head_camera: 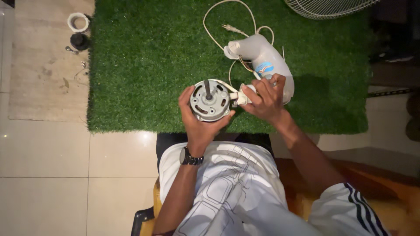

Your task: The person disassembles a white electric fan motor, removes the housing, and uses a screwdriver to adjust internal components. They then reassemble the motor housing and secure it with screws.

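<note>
My left hand [197, 120] cups a round grey fan motor [210, 100] from below, its dark shaft pointing up. My right hand [266, 98] pinches a small white part [239, 97] fixed to the motor's right side. Thin coloured wires [246, 66] run from there to a white plastic fan housing [261, 59] lying on the green turf mat [148, 65] just behind my right hand. A white power cord [218, 26] with a plug loops over the mat beyond the housing.
A wire fan guard [326, 6] lies at the mat's far right corner. A white roll of tape [78, 21], a black knob [79, 41] and small screws sit on the beige rug [39, 78] to the left. Pale floor tiles surround my seat.
</note>
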